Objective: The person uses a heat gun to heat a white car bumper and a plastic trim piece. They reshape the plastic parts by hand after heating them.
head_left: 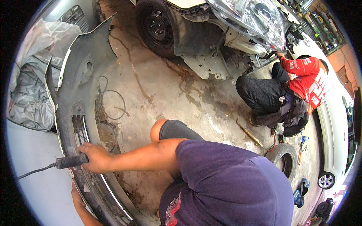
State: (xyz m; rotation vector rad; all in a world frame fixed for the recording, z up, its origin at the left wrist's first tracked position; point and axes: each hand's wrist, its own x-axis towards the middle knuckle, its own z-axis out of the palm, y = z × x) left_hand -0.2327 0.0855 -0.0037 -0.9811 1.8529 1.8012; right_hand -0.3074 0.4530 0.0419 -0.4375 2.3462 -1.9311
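A black car bumper cover (75, 101) with a slatted lower grille stretches down the left side, dusty and scuffed. My right hand (96, 157) is closed around a black corded power tool (69, 162) over the grille part. Its working end is hidden by my hand, and the cord (36, 171) runs off to the left. Lower down, my left hand (78, 197) grips the bumper's outer edge, with its fingers partly hidden there. My purple sleeve and torso (226, 180) fill the lower middle.
A person in a red shirt (305, 79) crouches at a white car's exposed front end (222, 34). On the floor lie a brass torch (249, 133), a tyre (272, 153) and a thin cable (122, 107). Grey plastic sheeting (32, 107) and a pale car panel (34, 150) border the bumper.
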